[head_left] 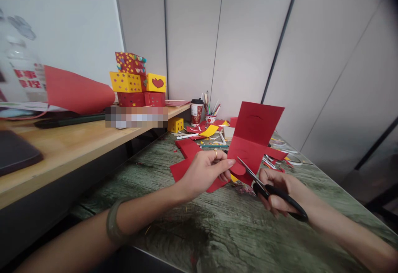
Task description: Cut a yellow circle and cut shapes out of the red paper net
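My left hand [207, 169] pinches a folded sheet of red paper [259, 122] by its lower left part, between thumb and fingers. The sheet stands raised above the table, with a crease across its middle and faint curved lines on both panels. A rounded flap of the paper sticks out beside my thumb. In my right hand [280, 190] is a pair of black-handled scissors [273, 194], my fingers wrapped round the handles. Their blades point up and left and lie against the paper near the rounded flap. Whether the blades are parted is hard to tell.
Red paper pieces [189, 148] and scraps lie on the dark green wood-grain table [174, 231]. Farther back stand a coffee cup [196, 112], a pen holder [210, 119] and a yellow box [175, 125]. Decorated boxes [127, 82] are stacked on the wooden shelf [74, 148] at left.
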`<state>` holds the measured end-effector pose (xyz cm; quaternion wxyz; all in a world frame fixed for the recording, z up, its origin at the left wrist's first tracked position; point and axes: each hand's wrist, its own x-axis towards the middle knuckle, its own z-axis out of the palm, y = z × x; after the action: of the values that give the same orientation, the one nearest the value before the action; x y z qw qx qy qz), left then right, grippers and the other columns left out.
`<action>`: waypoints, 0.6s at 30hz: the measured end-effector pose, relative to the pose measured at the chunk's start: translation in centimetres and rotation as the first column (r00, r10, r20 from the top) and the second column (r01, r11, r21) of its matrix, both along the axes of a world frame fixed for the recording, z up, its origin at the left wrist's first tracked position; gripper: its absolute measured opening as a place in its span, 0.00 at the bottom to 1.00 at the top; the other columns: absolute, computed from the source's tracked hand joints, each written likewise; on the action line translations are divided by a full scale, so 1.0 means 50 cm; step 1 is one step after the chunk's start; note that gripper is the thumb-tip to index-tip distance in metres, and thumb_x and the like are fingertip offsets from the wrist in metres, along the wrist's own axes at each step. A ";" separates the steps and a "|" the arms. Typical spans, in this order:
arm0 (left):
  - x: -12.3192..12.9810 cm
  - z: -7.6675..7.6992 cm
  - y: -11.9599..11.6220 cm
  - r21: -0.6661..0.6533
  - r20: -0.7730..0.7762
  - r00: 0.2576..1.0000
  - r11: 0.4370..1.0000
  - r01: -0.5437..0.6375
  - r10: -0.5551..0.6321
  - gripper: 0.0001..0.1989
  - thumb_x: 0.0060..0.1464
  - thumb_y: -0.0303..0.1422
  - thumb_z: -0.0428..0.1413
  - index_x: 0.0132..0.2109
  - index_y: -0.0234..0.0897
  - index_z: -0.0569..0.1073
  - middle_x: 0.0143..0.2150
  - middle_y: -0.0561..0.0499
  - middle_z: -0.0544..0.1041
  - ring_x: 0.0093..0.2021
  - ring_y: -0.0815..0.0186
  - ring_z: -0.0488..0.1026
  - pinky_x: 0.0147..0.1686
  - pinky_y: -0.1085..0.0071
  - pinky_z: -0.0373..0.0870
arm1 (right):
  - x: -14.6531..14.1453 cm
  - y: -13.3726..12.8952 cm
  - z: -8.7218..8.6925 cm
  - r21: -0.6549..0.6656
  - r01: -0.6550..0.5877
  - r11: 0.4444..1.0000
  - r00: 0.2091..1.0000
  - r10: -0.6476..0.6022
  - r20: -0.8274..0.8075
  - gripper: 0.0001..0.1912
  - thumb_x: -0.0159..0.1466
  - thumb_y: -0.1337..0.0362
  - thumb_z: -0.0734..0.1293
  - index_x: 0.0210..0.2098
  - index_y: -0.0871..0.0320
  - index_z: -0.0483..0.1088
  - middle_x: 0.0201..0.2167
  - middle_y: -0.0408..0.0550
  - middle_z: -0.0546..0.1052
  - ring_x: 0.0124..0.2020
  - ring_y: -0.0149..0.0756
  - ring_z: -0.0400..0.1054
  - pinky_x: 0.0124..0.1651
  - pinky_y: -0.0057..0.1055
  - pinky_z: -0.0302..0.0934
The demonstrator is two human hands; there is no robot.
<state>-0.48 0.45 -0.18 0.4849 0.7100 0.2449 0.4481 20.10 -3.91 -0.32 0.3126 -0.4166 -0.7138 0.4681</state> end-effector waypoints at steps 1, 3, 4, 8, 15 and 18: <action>-0.002 0.003 -0.001 0.008 -0.011 1.000 1.000 0.000 0.000 0.11 0.51 0.33 0.51 0.25 0.31 0.67 0.20 0.53 0.69 0.22 0.75 0.66 0.24 0.80 0.62 | 0.000 0.000 0.002 -0.004 -0.005 1.000 1.000 0.005 -0.007 0.25 0.45 0.44 0.67 0.24 0.55 0.53 0.17 0.36 0.59 0.15 0.23 0.52 0.17 0.22 0.45; -0.005 0.008 -0.002 0.023 -0.037 0.999 1.000 0.002 -0.001 0.11 0.51 0.33 0.51 0.25 0.31 0.67 0.20 0.53 0.69 0.22 0.76 0.66 0.23 0.81 0.61 | 0.000 -0.001 0.005 -0.016 -0.021 1.000 1.000 0.021 -0.020 0.24 0.45 0.46 0.68 0.24 0.55 0.52 0.16 0.35 0.59 0.14 0.22 0.51 0.16 0.21 0.43; -0.007 0.010 -0.002 0.027 -0.049 0.999 1.000 0.003 -0.001 0.10 0.51 0.33 0.51 0.25 0.31 0.67 0.20 0.53 0.69 0.21 0.76 0.66 0.22 0.81 0.61 | 0.000 -0.001 0.006 -0.023 -0.029 0.999 0.999 0.028 -0.024 0.24 0.46 0.47 0.68 0.24 0.55 0.52 0.16 0.35 0.59 0.14 0.22 0.51 0.15 0.21 0.43; -0.012 0.015 0.000 0.037 -0.078 0.997 0.999 0.026 -0.023 0.11 0.51 0.33 0.51 0.25 0.31 0.67 0.20 0.53 0.69 0.21 0.76 0.66 0.22 0.81 0.60 | 0.003 -0.001 0.006 -0.028 -0.025 0.999 1.000 0.024 -0.017 0.23 0.46 0.48 0.68 0.24 0.55 0.52 0.16 0.35 0.60 0.15 0.22 0.51 0.16 0.21 0.47; -0.016 0.016 0.006 0.034 -0.110 0.991 0.996 0.079 -0.075 0.11 0.52 0.33 0.51 0.25 0.32 0.67 0.20 0.54 0.69 0.21 0.76 0.66 0.22 0.81 0.60 | 0.005 -0.007 0.012 -0.072 0.006 0.997 1.000 -0.005 0.008 0.25 0.44 0.48 0.69 0.21 0.56 0.50 0.15 0.34 0.60 0.13 0.20 0.51 0.14 0.19 0.49; -0.018 0.016 0.007 0.038 -0.131 0.988 0.996 0.082 -0.076 0.11 0.51 0.34 0.51 0.25 0.32 0.67 0.20 0.54 0.69 0.21 0.77 0.65 0.21 0.81 0.59 | 0.010 -0.005 0.009 -0.069 0.012 0.998 1.000 -0.010 0.020 0.25 0.45 0.51 0.70 0.20 0.56 0.49 0.14 0.35 0.61 0.12 0.20 0.52 0.13 0.18 0.48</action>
<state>-1.39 0.80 0.63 0.4700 0.7570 0.2380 0.3866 20.62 -4.16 0.15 0.2937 -0.4356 -0.6980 0.4866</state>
